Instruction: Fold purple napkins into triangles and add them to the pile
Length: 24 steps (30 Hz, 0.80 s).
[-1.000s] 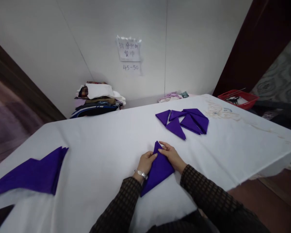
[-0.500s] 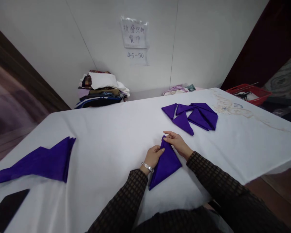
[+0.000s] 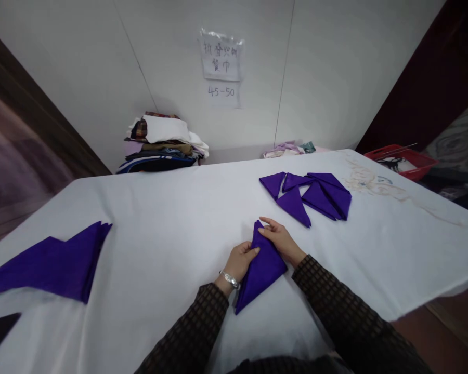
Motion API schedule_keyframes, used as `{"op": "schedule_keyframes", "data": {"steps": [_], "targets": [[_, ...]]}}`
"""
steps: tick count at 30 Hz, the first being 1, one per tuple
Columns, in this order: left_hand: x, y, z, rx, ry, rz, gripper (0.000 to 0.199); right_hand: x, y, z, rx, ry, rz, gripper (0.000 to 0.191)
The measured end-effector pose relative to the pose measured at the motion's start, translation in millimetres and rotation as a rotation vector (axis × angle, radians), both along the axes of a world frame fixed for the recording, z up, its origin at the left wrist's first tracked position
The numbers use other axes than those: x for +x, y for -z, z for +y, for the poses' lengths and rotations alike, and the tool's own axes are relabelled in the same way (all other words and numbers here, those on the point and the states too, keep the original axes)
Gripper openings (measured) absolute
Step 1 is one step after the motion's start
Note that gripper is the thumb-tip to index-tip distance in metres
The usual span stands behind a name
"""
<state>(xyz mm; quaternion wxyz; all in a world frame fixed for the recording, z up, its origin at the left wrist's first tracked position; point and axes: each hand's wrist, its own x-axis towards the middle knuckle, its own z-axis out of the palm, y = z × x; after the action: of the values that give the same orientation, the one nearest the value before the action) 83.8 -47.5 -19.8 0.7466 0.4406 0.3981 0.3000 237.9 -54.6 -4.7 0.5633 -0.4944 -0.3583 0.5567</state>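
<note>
A purple cloth napkin, folded into a layered triangle, is between my hands near the front of the table. My left hand, with a silver bracelet at the wrist, grips its left edge, thumb on top and fingers tucked behind. At the upper tip, my right hand pinches the cloth between thumb and fingers. Beyond my right hand lie several folded purple napkins in triangles, some overlapping. Far to the left rests a pile of purple cloths, partly cut off by the view's edge.
White cloth covers the table. Behind its far edge sit a stack of folded clothes and a smaller heap of fabric. A red basket stands at the back right. A dark flat object lies at the lower left.
The view has shifted slightly, so the tabletop things sit a little lower. Both hands keep hold of the folded napkin, with their grip much the same.
</note>
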Motion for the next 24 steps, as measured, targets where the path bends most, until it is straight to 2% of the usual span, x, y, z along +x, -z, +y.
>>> {"op": "schedule_keyframes", "data": {"steps": [6, 10, 12, 15, 18, 24], "targets": [[-6, 3.0, 8, 0.028, -0.139, -0.028, 0.036, 2, 3.2, -3, -0.061, -0.180, 0.014, 0.068], [-13, 0.8, 17, 0.017, -0.243, -0.040, 0.040, 4, 2.5, -4, -0.051, -0.298, 0.070, 0.067], [-16, -0.2, 21, 0.018, -0.278, -0.035, 0.041, 4, 2.7, -2, -0.049, -0.268, 0.092, 0.063], [-17, -0.4, 25, 0.047, -0.304, -0.035, 0.042, 4, 3.7, 1, -0.059, -0.139, 0.137, 0.055], [-17, -0.7, 28, 0.045, -0.340, -0.044, 0.041, -1, 3.9, 1, -0.092, -0.043, 0.302, 0.054], [-17, -4.4, 29, -0.071, -0.439, -0.053, 0.030, -16, 1.4, -5, -0.133, -0.090, 0.539, 0.068]]}}
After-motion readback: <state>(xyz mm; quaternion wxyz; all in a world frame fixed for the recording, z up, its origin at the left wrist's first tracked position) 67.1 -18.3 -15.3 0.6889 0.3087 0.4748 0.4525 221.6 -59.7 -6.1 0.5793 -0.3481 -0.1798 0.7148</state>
